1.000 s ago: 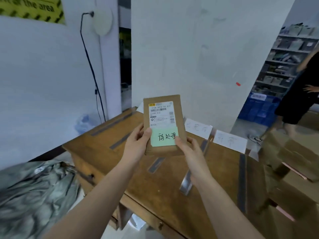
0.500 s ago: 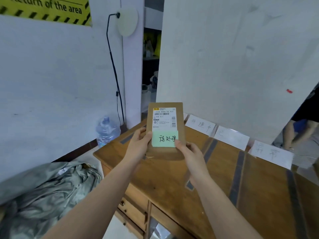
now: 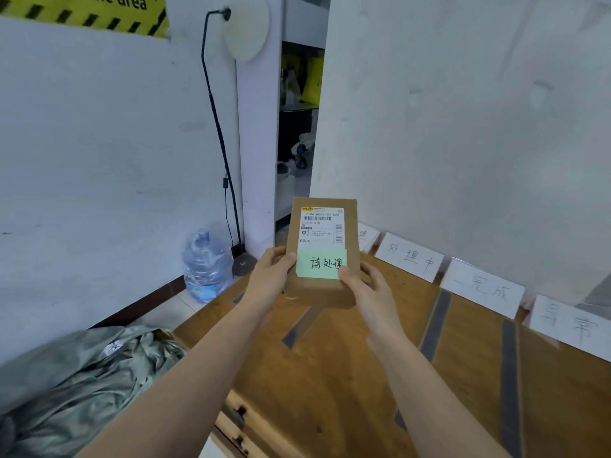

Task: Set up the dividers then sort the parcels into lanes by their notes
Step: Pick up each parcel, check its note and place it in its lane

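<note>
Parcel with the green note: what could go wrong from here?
Wrong lane: the parcel hides most of the leftmost card, and the next card shares characters with the green note. The right hand, thumb on the note's corner, might shift it. It and the left hand grip low; the parcel could tip.

- Sign (image 3: 82, 11): cut by the top edge; only "the area" is legible.
- First card (image 3: 367, 235): mostly behind the parcel (image 3: 317, 292); one character shows.
- Last card (image 3: 572, 325): right end out of frame.
- Label (image 3: 322, 226): fine print too small to read.
- Parcel: lower corners covered by the left hand (image 3: 271, 276) and right hand (image 3: 370, 292); the fingers behind it are hidden.
- Bag (image 3: 82, 385): cut by the left and bottom edges.
- Desk (image 3: 347, 375): cut off at right and bottom.
</note>
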